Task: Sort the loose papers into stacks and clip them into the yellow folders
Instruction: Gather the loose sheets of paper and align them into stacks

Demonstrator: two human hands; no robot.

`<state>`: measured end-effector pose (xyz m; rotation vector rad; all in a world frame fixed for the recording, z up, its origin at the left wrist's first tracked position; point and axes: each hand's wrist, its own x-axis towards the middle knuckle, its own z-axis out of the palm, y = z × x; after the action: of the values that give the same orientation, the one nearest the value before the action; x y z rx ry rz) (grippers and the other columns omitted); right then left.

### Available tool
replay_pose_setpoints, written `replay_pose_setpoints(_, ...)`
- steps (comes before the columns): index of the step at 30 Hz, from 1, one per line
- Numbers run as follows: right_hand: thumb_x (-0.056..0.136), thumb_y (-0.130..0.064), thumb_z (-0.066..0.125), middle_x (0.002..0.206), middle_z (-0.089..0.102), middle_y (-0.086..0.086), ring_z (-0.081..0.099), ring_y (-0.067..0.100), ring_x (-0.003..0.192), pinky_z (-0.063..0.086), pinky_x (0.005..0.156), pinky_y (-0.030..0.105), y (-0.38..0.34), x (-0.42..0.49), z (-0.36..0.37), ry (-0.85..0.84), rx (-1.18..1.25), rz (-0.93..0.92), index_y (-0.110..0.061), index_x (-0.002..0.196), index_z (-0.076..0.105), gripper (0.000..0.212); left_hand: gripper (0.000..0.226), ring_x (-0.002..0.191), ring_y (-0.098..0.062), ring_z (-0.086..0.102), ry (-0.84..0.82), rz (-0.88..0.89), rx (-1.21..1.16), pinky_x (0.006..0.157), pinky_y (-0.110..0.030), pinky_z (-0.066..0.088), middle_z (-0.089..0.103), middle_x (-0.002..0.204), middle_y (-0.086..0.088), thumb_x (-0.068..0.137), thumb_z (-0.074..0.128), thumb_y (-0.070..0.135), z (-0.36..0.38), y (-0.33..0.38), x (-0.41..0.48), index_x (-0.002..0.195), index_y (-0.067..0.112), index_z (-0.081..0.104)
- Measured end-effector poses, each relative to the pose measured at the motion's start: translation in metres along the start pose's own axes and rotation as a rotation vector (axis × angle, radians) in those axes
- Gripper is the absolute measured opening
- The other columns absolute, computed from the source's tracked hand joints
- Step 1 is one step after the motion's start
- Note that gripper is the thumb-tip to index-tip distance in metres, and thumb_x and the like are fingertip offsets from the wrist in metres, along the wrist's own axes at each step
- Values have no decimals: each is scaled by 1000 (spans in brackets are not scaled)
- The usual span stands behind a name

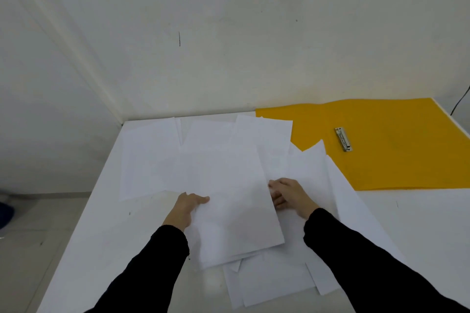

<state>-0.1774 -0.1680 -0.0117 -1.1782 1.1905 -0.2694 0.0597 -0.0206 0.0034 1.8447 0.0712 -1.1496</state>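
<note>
A small stack of papers [234, 201] sits between the fingers: the left hand [188, 207] pinches one edge, thumb on top, and the right hand [288, 195] curls round the other. Sorting looks barely begun. Loose sheets [152, 160] lie beyond and beneath the fingers, and nothing is clipped. The yellow folder [386, 155] lies open beyond the right fingers, its metal clip [343, 139] bare. The white worktop [419, 223] fills a corner of pale walls [229, 33].

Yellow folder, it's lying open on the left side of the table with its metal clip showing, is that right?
Not quite. The head view shows the yellow folder lying open on the right side of the table, with its metal clip showing.
</note>
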Motion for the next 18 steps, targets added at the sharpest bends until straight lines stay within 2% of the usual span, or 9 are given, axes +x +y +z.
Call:
replay_pose_setpoints(2, 93, -25, 62, 73, 64, 17, 62, 25, 52, 52, 51, 28, -1, 0, -17, 65, 58, 9, -4, 88, 62, 22, 108, 122, -40, 51, -35, 8, -6, 96, -52, 46, 38, 146, -20, 76, 75, -4, -2, 4, 1, 153, 8, 1)
replay_pose_setpoints(5, 90, -18, 64, 74, 64, 18, 60, 25, 52, 51, 51, 27, 3, 4, -41, 252, 31, -6, -1, 91, 63, 17, 113, 121, -38, 53, -96, 9, -40, 96, -49, 47, 41, 145, -18, 73, 77, -4, -4, 12, -5, 154, 11, 0)
replay_pose_setpoints(7, 88, -11, 64, 80, 65, 19, 60, 27, 58, 52, 55, 29, 8, 6, -54, 399, -72, -33, -2, 92, 63, 10, 128, 119, -38, 56, -161, 36, -67, 98, -53, 47, 45, 143, -18, 56, 90, 5, -12, 12, 10, 153, 10, 7)
replay_pose_setpoints(9, 85, -9, 63, 94, 66, 17, 63, 28, 78, 52, 70, 34, 16, 8, -65, 528, -304, -61, -7, 95, 61, 9, 140, 114, -37, 60, -222, 55, -23, 93, -54, 50, 50, 139, -20, 33, 99, 15, -21, 12, 40, 150, 4, 23)
replay_pose_setpoints(10, 85, -9, 62, 101, 65, 16, 61, 28, 89, 49, 77, 34, 20, 7, -69, 563, -413, -65, -8, 99, 61, 14, 133, 110, -38, 63, -252, 25, 41, 90, -54, 52, 55, 134, -22, 33, 98, 14, -19, 19, 36, 147, 1, 32)
replay_pose_setpoints(13, 86, -15, 62, 120, 50, 13, 50, 30, 111, 45, 86, 38, 25, 1, -75, 637, -632, 0, -9, 115, 54, 31, 66, 99, -39, 67, -310, 39, 166, 88, -50, 53, 65, 116, -27, 64, 83, -1, -1, 50, -12, 125, -9, 58)
replay_pose_setpoints(14, 85, -20, 63, 123, 46, 12, 46, 31, 116, 45, 89, 41, 25, -2, -75, 666, -707, 43, -10, 119, 51, 37, 55, 97, -38, 68, -326, 52, 193, 89, -50, 53, 67, 114, -27, 69, 79, -3, 4, 58, -21, 121, -9, 60)
replay_pose_setpoints(18, 81, -37, 69, 129, 40, 12, 39, 32, 121, 44, 93, 46, 23, -7, -73, 728, -775, 175, -8, 127, 42, 62, 65, 102, -40, 67, -391, 84, 243, 90, -53, 53, 67, 114, -25, 58, 85, 0, 16, 80, -24, 119, -5, 62)
